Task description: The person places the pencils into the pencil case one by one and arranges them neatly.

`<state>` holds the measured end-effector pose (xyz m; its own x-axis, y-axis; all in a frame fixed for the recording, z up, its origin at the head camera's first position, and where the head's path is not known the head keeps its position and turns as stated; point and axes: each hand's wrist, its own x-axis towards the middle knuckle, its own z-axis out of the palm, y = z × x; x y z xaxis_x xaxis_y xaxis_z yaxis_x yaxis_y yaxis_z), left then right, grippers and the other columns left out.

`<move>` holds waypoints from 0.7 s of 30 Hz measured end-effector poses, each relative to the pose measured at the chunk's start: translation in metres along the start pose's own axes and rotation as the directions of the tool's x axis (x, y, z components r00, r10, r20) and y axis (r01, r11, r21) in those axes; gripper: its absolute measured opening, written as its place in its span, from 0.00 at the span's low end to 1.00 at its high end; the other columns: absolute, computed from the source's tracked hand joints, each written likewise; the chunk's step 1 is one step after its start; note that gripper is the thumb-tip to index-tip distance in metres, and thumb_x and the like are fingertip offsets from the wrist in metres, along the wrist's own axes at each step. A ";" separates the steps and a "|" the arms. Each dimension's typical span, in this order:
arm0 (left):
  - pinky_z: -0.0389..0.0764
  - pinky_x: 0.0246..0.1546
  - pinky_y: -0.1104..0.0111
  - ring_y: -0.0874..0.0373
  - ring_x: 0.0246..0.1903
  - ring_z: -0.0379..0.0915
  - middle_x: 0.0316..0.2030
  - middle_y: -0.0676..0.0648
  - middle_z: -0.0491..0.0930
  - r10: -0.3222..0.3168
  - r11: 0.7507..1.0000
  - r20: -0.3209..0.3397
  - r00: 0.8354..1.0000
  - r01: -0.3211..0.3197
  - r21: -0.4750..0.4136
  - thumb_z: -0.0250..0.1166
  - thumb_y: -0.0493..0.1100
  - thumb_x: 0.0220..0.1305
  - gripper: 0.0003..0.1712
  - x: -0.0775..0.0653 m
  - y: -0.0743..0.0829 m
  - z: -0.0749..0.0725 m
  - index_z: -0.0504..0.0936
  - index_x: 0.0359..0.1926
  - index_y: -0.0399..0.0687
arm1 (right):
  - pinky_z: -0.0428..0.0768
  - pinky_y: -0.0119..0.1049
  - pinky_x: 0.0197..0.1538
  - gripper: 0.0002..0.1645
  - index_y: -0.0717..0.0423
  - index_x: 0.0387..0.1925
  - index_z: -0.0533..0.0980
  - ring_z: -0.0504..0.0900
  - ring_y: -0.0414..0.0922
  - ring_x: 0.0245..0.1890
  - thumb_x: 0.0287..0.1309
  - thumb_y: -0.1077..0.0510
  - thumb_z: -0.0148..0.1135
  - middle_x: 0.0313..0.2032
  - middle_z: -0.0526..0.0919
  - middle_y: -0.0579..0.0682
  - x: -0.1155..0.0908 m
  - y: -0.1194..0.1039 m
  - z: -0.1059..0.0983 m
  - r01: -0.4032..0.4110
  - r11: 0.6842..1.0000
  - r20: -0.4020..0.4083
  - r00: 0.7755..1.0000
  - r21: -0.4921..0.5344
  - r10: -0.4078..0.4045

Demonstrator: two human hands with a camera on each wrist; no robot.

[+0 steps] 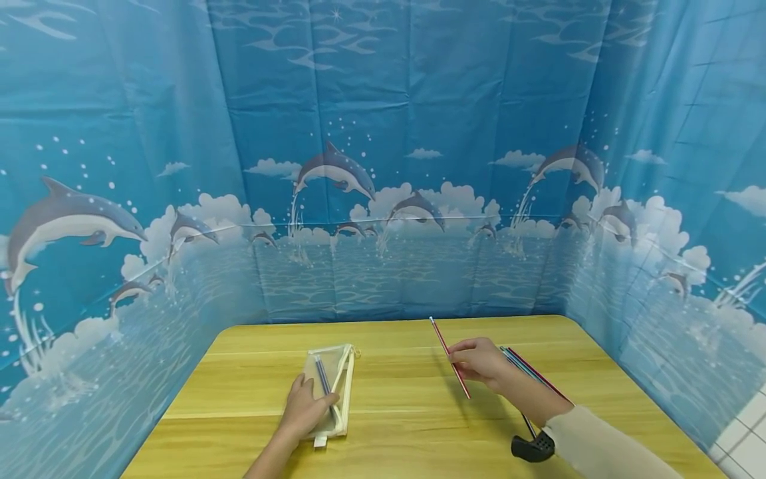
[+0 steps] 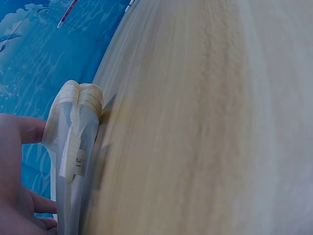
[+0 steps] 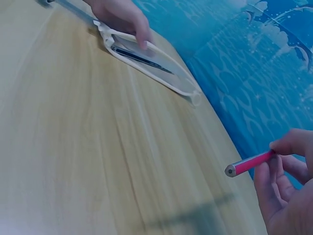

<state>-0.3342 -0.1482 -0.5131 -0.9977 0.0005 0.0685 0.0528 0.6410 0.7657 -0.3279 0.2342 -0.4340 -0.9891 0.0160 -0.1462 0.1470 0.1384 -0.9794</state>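
A white mesh pencil pouch (image 1: 350, 382) lies on the table, its zip side gaping to the right. My left hand (image 1: 306, 411) grips it from the left, the thumb over the opening's edge. Inside, dark pencils (image 3: 142, 59) show through. My right hand (image 1: 479, 361) pinches a red pencil (image 1: 441, 338) between thumb and fingers, tilted and held above the table to the right of the pouch. In the right wrist view the pencil's near end (image 3: 239, 168) points toward the pouch. Several more pencils (image 1: 529, 366), red, teal and dark, lie partly hidden beneath my right forearm.
The wooden table (image 1: 395, 426) has a far edge against a blue dolphin-print curtain (image 1: 383, 279), which also hangs along both sides. A black device (image 1: 532, 447) sits at my right wrist by the cream sleeve (image 1: 592, 439). White floor tiles (image 1: 742, 426) appear at the right.
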 end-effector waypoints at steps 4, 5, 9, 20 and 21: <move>0.54 0.68 0.32 0.22 0.72 0.46 0.74 0.21 0.49 0.002 1.000 -0.003 1.000 -0.002 -0.002 0.70 0.56 0.59 0.54 -0.002 0.000 0.000 0.63 0.68 0.15 | 0.85 0.38 0.35 0.09 0.67 0.45 0.83 0.83 0.45 0.32 0.64 0.67 0.67 0.39 0.84 0.58 -0.001 0.005 0.007 0.000 1.000 -0.007 1.000 0.011 0.000; 0.54 0.68 0.32 0.22 0.72 0.46 0.74 0.21 0.48 0.005 1.000 -0.003 1.000 -0.005 -0.007 0.70 0.56 0.59 0.53 -0.002 0.001 0.000 0.63 0.68 0.15 | 0.85 0.38 0.36 0.09 0.67 0.45 0.83 0.83 0.46 0.33 0.64 0.67 0.67 0.39 0.84 0.58 -0.001 0.006 0.008 -0.001 1.000 -0.008 1.000 0.012 0.001; 0.53 0.68 0.32 0.22 0.72 0.46 0.75 0.21 0.48 0.000 1.000 -0.001 1.000 0.000 -0.025 0.71 0.55 0.59 0.53 -0.005 0.000 0.000 0.63 0.68 0.15 | 0.86 0.39 0.37 0.10 0.67 0.45 0.82 0.84 0.45 0.33 0.63 0.67 0.67 0.40 0.84 0.60 -0.001 0.016 0.015 0.007 1.000 -0.007 1.000 0.011 -0.007; 0.54 0.68 0.32 0.23 0.72 0.47 0.75 0.22 0.49 0.007 1.000 -0.020 1.000 -0.008 -0.023 0.71 0.55 0.59 0.53 -0.002 0.000 0.001 0.64 0.68 0.16 | 0.86 0.38 0.35 0.16 0.76 0.51 0.77 0.82 0.44 0.31 0.63 0.69 0.65 0.39 0.83 0.61 0.001 0.037 0.040 0.029 0.999 0.031 0.999 0.045 -0.030; 0.54 0.68 0.32 0.23 0.72 0.47 0.75 0.22 0.49 0.007 1.000 -0.020 1.000 -0.008 -0.029 0.71 0.55 0.59 0.53 -0.002 0.001 0.001 0.64 0.68 0.16 | 0.86 0.38 0.35 0.16 0.76 0.50 0.77 0.82 0.44 0.31 0.63 0.69 0.65 0.38 0.83 0.60 0.001 0.039 0.042 0.034 0.998 0.034 0.999 0.046 -0.036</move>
<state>-0.3325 -0.1467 -0.5134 -0.9962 -0.0104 0.0866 0.0617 0.6181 0.7837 -0.3231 0.1978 -0.4777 -0.9930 -0.0225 -0.1157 0.1131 0.0933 -0.9892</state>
